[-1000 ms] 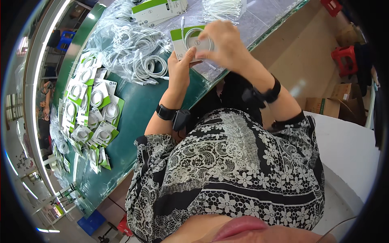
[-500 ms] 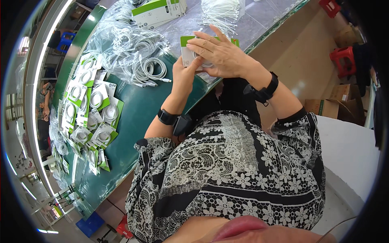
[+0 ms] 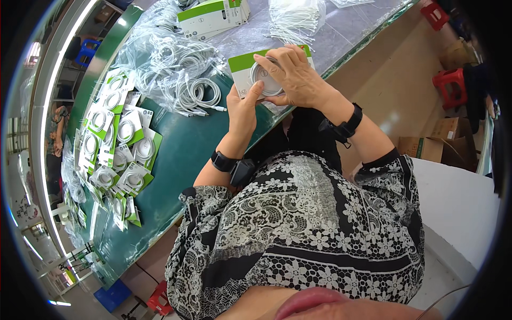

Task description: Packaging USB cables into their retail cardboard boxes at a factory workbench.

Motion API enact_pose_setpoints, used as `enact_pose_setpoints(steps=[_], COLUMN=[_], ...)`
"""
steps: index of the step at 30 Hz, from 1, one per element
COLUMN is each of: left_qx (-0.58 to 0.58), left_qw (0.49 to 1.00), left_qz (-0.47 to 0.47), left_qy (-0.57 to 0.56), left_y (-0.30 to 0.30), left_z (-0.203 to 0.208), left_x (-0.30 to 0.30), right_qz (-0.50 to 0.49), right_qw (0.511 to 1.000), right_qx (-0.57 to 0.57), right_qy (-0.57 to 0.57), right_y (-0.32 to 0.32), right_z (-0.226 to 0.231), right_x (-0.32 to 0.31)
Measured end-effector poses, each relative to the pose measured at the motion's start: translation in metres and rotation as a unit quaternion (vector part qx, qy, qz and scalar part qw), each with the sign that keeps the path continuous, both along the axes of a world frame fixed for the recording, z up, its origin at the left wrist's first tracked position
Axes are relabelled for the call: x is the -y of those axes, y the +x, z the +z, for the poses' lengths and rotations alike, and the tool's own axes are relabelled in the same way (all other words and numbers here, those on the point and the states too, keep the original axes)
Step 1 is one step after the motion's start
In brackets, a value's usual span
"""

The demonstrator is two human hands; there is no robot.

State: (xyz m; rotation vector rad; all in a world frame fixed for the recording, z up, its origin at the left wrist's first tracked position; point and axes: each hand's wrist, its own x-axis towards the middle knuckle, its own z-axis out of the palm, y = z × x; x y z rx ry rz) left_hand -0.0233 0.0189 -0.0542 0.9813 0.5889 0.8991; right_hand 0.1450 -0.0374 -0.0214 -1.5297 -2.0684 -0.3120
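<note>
A green-and-white packaging card [image 3: 241,64] is held up over the table's near edge, tilted, with a coiled white cable [image 3: 255,74] lying against its front. My left hand [image 3: 244,111] grips the card's lower left, thumb on the front at the coil's edge, its other fingers hidden behind. My right hand [image 3: 298,77] curls over the right side of the coil, fingertips pressing on it and the thumb at the lower edge. The right hand covers part of the coil and card.
Carded cables [image 3: 127,130] lie heaped on the green table [image 3: 176,141] at left. Beyond them sit loose white cables [image 3: 181,58] in clear plastic. A stack of blank cards [image 3: 210,20] and white cable ties [image 3: 293,18] lie at the far side. Red stools [image 3: 450,85] stand right.
The card has turned more face-up toward me, showing more of the coil. My right hand's fingers, stretched out before, are now curled over the cable.
</note>
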Motion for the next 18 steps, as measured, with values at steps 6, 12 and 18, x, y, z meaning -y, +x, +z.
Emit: enact_pose_setpoints(steps=[6,12,18], left_qx=[-0.001,-0.007,-0.076], left_qw=[1.0,0.999,0.994], left_qz=[-0.005,-0.036,-0.001], left_qy=[-0.018,-0.016,0.078], left_y=[-0.001,-0.003,0.004], left_z=[0.004,0.009,-0.004], left_x=[-0.001,-0.008,-0.008], right_qz=[0.031,0.009,-0.043], right_qw=[1.0,0.999,0.996], right_qx=[-0.003,0.039,0.045], right_qy=[-0.002,-0.021,-0.061], right_y=[0.001,-0.004,-0.011], right_z=[0.0,-0.004,-0.009], right_x=[-0.001,0.003,0.008])
